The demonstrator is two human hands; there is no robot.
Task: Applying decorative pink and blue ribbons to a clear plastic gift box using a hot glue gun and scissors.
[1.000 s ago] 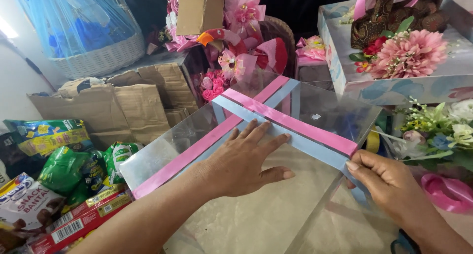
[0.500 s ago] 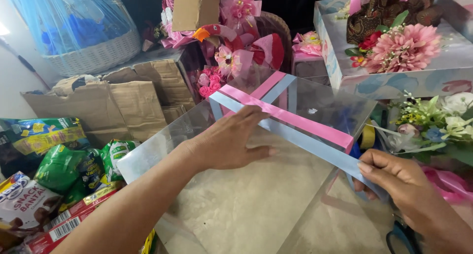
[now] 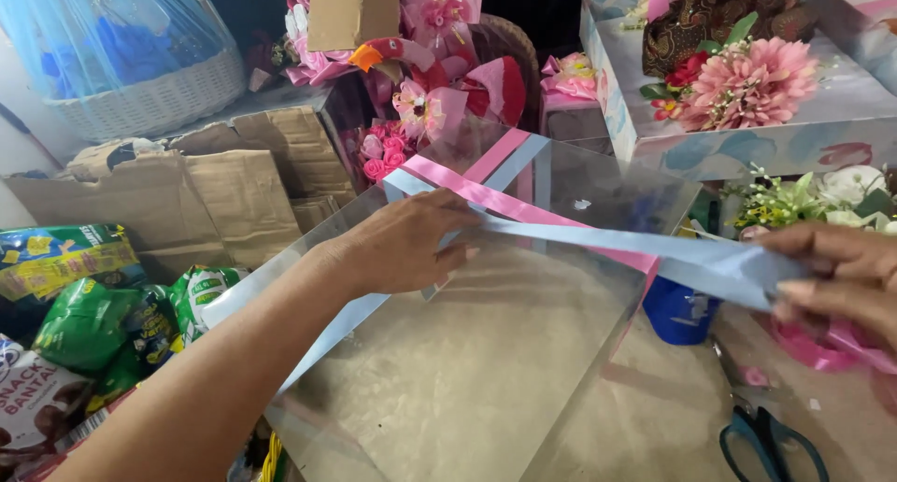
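Pinching the free end of the pale blue satin ribbon (image 3: 654, 258), the fingers of the right hand (image 3: 832, 276) are closed on it at the right edge of the frame and draw it taut, lifted off the lid. The left hand (image 3: 402, 244), at frame centre, lies flat with fingers extended, unclenched, pressing the ribbon crossing against the top of the clear plastic square gift box (image 3: 486, 370).

A pink satin ribbon (image 3: 523, 206) runs diagonally across the lid beside the blue one. Judged step: tensioning the blue band over the box top. The next move probably calls for steady downward pressure at the crossing while the free end is guided over the box edge without twisting.

Blue-handled scissors (image 3: 771, 445) lie at lower right; torn brown cardboard (image 3: 187, 192) sits at upper left.
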